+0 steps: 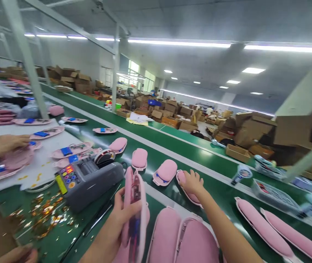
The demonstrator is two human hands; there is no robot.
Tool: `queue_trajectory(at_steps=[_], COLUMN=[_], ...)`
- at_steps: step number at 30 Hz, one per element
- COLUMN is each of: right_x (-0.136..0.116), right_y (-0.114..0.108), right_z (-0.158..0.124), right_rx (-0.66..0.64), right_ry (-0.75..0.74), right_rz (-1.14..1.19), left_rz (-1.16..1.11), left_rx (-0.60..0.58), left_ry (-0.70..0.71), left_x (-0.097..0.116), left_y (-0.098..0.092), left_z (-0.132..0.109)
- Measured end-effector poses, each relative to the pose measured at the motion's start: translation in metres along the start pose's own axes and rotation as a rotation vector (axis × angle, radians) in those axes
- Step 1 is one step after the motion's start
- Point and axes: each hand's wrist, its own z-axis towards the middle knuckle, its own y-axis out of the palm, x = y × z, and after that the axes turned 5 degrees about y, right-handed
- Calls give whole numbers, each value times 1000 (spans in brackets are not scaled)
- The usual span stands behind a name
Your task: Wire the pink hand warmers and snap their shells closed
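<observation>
My left hand (120, 215) grips a pink oval plastic shell (128, 208), held on edge; wiring and a dark part show along its open side. Over on the green belt, my right hand (194, 182) has its fingers around another pink shell (190, 193), partly covered by the hand. Just left of it on the belt lie several more, among them one pink shell (166, 170) with blue showing at its edge and one rounded pink shell (139, 158). Larger pink shells (166, 233) lie between my forearms.
A grey tape dispenser (90, 182) stands left, beside amber tape scraps (46, 215). A co-worker's hand (10, 146) works over shells with blue parts; another hand (18, 254) shows bottom left. Long pink shells (265, 226) and a clear bin (275, 195) are right.
</observation>
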Motion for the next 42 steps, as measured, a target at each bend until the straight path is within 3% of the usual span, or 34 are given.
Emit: queue_trajectory(at_steps=[2, 4, 5, 6, 8, 11, 15, 19, 25, 30, 34, 42], right_x=[-13, -25, -29, -32, -36, -37, -33, -31, -17, 2, 16, 45], right_y=[0, 3, 6, 10, 19, 27, 20, 13, 27, 52, 72, 112], right_z=[-19, -48, -65, -80, -104, -121, -134, -156, -183, -209, -228, -248], right_rx=[-122, -372, -560, -649, -587, -360, -284, -233, -40, 92, 230, 456], right_ry=[-164, -347, -445, -489, -467, -331, -237, -236, -224, -103, -23, 169], right_rz=[75, 225, 366, 463, 575, 672, 829, 948, 1037, 1170, 1242, 1098], left_rz=[35, 70, 76, 66, -13, -185, -317, -415, -489, -440, -392, -214], left_rx=[70, 88, 88, 77, 17, -107, -214, -255, -390, -511, -652, -654], left_ry=[52, 85, 101, 114, 127, 57, -91, -92, -101, -192, -250, -261], left_x=[3, 5, 6, 7, 11, 22, 37, 39, 33, 16, 4, -12], left_y=[8, 15, 17, 17, 15, 5, -11, -18, -23, -34, -31, -11], left_z=[-2, -4, -4, -5, -8, -12, -20, -29, -43, -45, -49, -64])
